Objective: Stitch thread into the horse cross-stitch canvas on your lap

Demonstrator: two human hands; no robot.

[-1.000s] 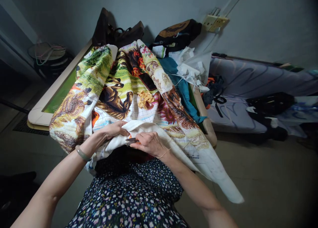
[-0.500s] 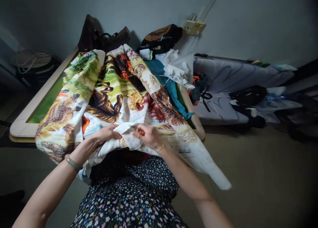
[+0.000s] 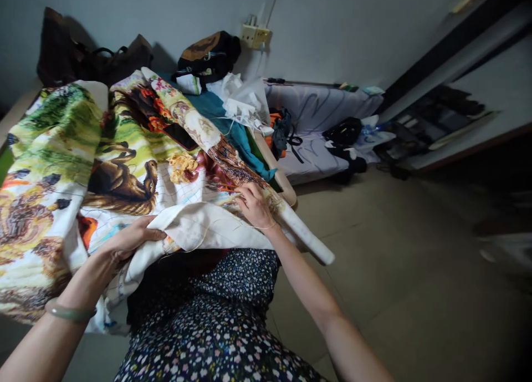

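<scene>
In the head view, the left arm reaches in from the lower left, a bangle [image 3: 70, 311] round its wrist; the left hand [image 3: 135, 235], back upward, is closed, thumb against fingers, on a turned-up fold of the picture cloth [image 3: 124, 177]. That cloth covers most of the table [image 3: 286, 189] and droops over its near edge, its rolled right side jutting past the near right corner. The right forearm slants up and inward to the right hand [image 3: 253, 204], just inside that corner over the cloth, wrist bent, fingers curled together and pointing left. Something orange [image 3: 228, 188] shows at its fingertips; whether it is gripped, I cannot tell. A pale thread [image 3: 206, 232] loops across the fold between the hands.
</scene>
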